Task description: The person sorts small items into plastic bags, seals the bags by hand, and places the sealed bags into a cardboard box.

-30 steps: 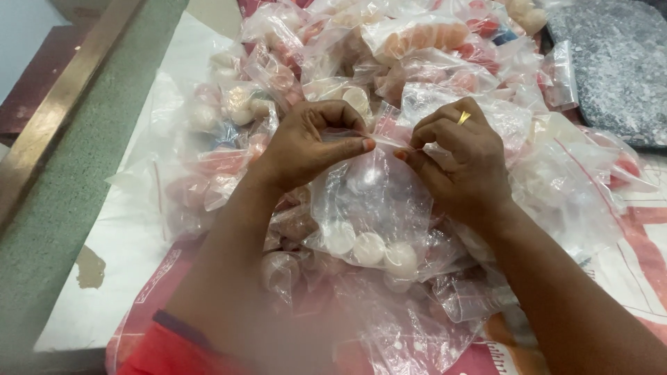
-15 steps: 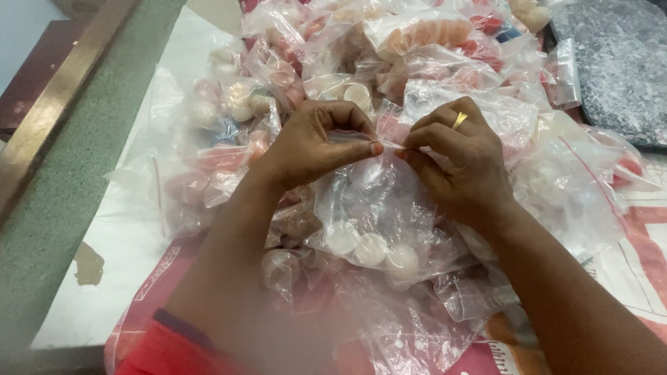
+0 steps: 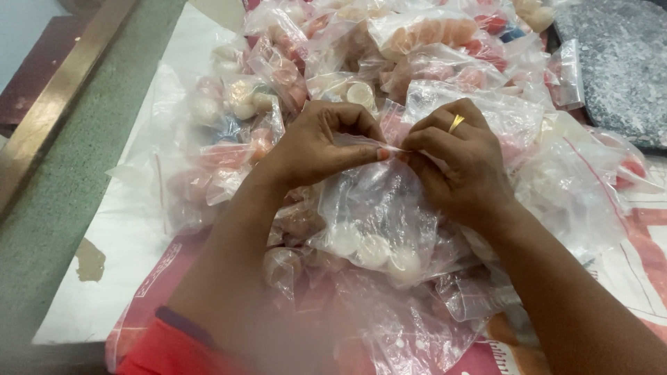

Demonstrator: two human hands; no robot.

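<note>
White desk (image 3: pixel 132 229) under a printed red-and-white sheet (image 3: pixel 646 264), heaped with clear bags. Held at centre above the heap: one clear zip bag (image 3: pixel 379 208), several pale round pieces (image 3: pixel 375 250) sagging in its bottom. Top strip of bag pinched from both sides: left hand (image 3: pixel 316 146) thumb and forefinger pressed together on the left part of the strip, right hand (image 3: pixel 458 163) fingers likewise closed on the right part, fingertips of the two hands almost touching. Gold ring (image 3: pixel 456 123) on right hand. All round: pile of filled bags (image 3: pixel 417 42) with white, pink and orange pieces. Far right: grey stone slab (image 3: pixel 618 62). Far left: green ledge with wooden rail (image 3: pixel 62 104).

Risk, judged: thin film slipping from the pinch, or strip only partly pressed, so weight of the pieces pulls the mouth apart and spills them into the heap.
</note>
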